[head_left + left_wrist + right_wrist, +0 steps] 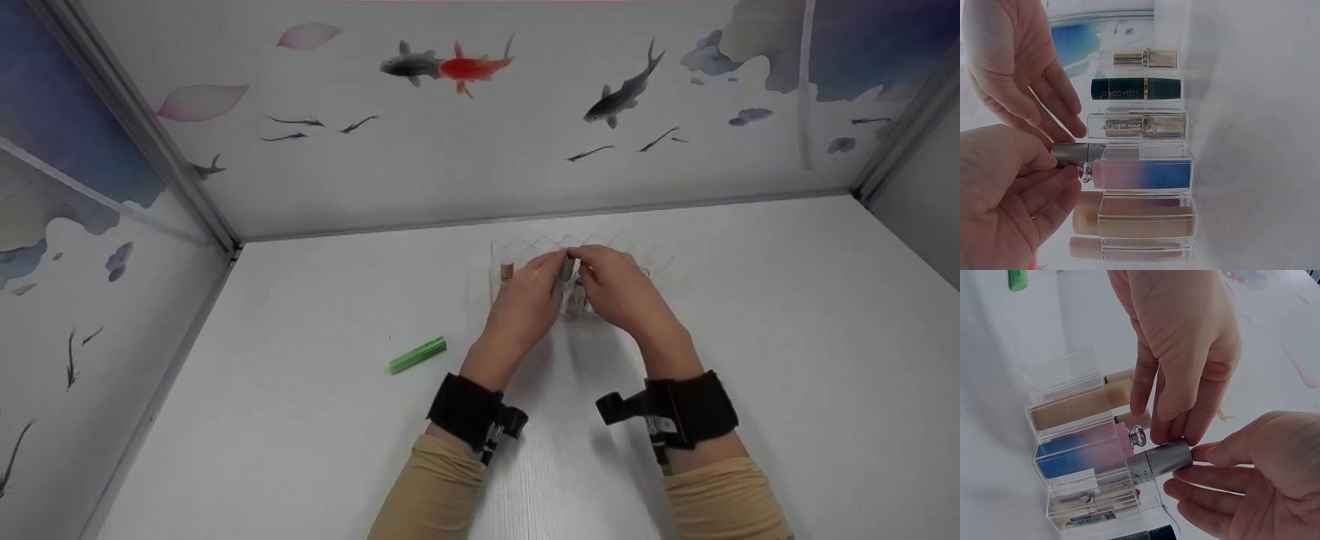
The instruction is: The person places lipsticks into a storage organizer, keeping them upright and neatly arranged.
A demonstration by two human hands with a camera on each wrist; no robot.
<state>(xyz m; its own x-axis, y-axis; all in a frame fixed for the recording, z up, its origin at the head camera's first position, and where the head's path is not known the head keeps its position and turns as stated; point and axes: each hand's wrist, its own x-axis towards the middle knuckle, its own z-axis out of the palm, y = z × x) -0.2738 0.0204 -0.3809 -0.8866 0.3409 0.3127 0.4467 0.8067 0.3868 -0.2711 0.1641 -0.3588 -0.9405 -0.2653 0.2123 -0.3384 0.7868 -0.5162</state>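
Observation:
A clear plastic organizer (1064, 374) holds several cosmetic tubes in a row. My left hand (529, 300) pinches a silver-grey tube (1169, 458) between its fingertips; its lower part sits in a rear slot. At the tube's top end, a fingertip of my right hand (619, 289) touches it, the fingers fairly straight. In front of it stands a pink-and-blue tube (1143, 174) with a clear knob. To its right are a clear-capped lipstick marked avocado (1126, 128), a dark green lipstick (1123, 89) and a gold one (1127, 59). A beige tube (1145, 220) stands to the left.
A bright green tube (418, 355) lies on the white table (315, 435), left of my left forearm. Behind the organizer rises a white panel (420, 172) printed with fish, and another printed panel (97, 315) borders the left side.

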